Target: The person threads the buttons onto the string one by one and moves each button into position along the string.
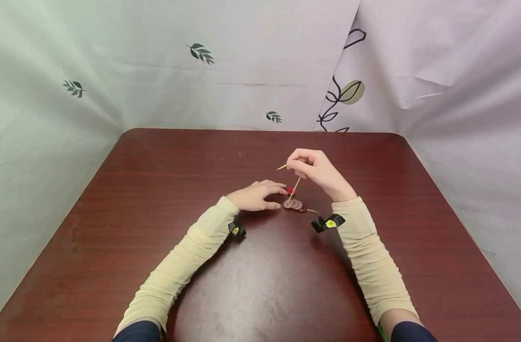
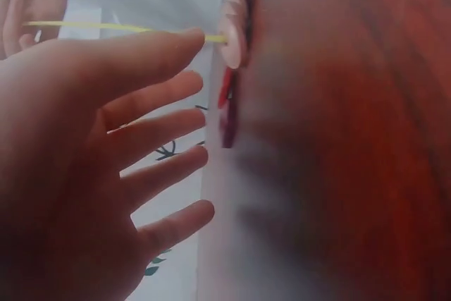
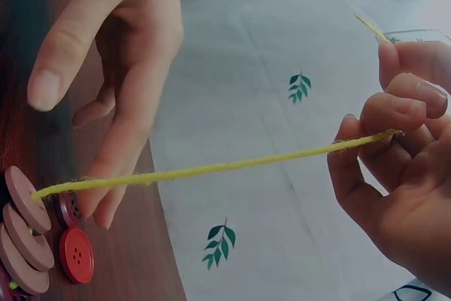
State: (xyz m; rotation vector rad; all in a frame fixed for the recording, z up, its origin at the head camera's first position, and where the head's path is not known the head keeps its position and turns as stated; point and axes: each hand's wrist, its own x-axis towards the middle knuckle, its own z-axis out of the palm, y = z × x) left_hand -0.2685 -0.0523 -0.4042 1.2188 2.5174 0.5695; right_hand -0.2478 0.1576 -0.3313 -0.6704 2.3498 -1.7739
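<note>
My right hand [image 1: 313,168] is raised over the table and pinches a yellow string [image 3: 246,163]; its short end [image 3: 370,27] sticks out past the fingertips. From the fingers the string runs taut down through several pink buttons [image 3: 28,199], which lie overlapped in a row. A dark maroon button [image 1: 303,208] sits at the row's right end, with a string tail [image 1: 312,211] beyond it. My left hand [image 1: 258,195] is left of the row, fingers extended, fingertips right at a loose red button [image 3: 76,255] and a dark button [image 3: 69,209].
The brown wooden table [image 1: 243,285] has rounded far corners. Pale cloth [image 1: 251,61] with leaf prints hangs behind it and along both sides. Each wrist, over a cream sleeve [image 1: 363,247], carries a small black camera mount [image 1: 328,223].
</note>
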